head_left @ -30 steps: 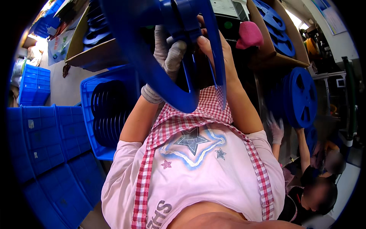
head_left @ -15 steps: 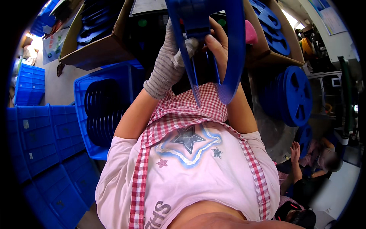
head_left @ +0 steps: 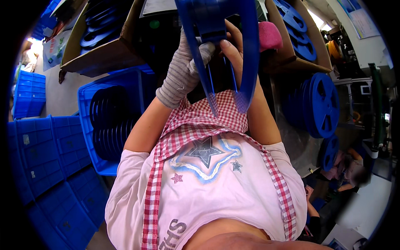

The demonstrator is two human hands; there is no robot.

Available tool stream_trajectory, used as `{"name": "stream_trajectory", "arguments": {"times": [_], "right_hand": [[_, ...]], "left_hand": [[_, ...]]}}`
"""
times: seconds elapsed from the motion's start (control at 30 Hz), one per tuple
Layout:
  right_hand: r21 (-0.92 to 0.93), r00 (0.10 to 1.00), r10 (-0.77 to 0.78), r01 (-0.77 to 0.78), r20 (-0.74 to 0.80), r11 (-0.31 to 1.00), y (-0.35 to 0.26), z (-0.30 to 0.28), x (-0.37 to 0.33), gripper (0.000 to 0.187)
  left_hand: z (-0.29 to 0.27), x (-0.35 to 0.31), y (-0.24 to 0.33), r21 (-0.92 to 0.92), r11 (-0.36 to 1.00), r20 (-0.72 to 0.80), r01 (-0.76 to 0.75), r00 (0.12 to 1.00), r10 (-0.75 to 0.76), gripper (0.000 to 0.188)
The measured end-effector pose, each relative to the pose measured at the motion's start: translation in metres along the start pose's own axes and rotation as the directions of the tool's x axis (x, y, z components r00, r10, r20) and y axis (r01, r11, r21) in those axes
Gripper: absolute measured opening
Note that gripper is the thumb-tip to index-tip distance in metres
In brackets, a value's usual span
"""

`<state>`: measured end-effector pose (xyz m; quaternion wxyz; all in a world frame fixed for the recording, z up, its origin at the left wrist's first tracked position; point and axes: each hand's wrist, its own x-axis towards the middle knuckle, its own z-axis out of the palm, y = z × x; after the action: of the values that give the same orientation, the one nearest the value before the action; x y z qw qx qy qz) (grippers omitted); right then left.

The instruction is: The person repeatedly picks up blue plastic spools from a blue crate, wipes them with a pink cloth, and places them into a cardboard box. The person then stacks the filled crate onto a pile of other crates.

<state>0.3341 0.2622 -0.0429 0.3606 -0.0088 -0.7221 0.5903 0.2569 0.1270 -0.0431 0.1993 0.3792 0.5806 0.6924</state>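
A blue plastic reel [head_left: 250, 50] stands on edge in front of my chest, its two discs joined by a hub [head_left: 213, 31]. My left hand [head_left: 183, 68], in a grey striped knitted glove, is closed on the left disc, with its thumb reaching in near the hub. My right hand [head_left: 234, 48] is bare; its thumb and fingers bend round the right disc by the hub. The discs hide part of both hands.
Cardboard boxes of blue reels flank me, one at left [head_left: 98, 56] and one at right [head_left: 308, 62]. A blue crate [head_left: 85, 121] holds dark discs. Stacked reels [head_left: 325, 104] stand at right, near a pink block [head_left: 270, 36]. Blue bins [head_left: 46, 146] line the left; people sit lower right.
The reel has shifted slightly left and turned a little, showing its right disc more edge-on, and uncovering more of the pink block. Both hands keep their hold. A person's raised hand at lower right has dropped.
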Motion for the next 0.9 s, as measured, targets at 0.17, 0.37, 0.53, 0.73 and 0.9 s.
{"name": "stream_trajectory", "arguments": {"times": [0.17,0.37,0.53,0.73,0.9], "right_hand": [[-0.398,0.985,-0.109,0.154,0.133,0.905,-0.012,-0.029,0.020,0.063],[-0.690,0.954,0.118,0.112,0.277,0.715,-0.010,-0.054,0.086,0.068],[-0.791,0.949,0.123,0.166,0.291,0.589,0.039,-0.078,0.179,0.070],[-0.899,0.920,0.290,0.124,0.263,0.420,0.068,-0.056,0.276,0.068],[-0.817,0.898,0.252,0.174,0.361,0.549,0.081,-0.046,0.288,0.069]], "left_hand": [[-0.002,0.004,0.013,-0.035,0.994,-0.123,-0.102,0.988,0.097,0.041],[-0.068,0.074,-0.076,-0.412,0.896,0.235,-0.163,0.932,0.278,0.039],[-0.117,0.155,-0.043,-0.226,0.970,-0.034,-0.085,0.996,0.080,0.024],[-0.137,0.194,-0.032,-0.383,0.922,-0.121,-0.052,0.993,0.006,0.042],[-0.164,0.186,-0.047,-0.328,0.936,-0.007,-0.127,0.991,0.132,0.045]]}}
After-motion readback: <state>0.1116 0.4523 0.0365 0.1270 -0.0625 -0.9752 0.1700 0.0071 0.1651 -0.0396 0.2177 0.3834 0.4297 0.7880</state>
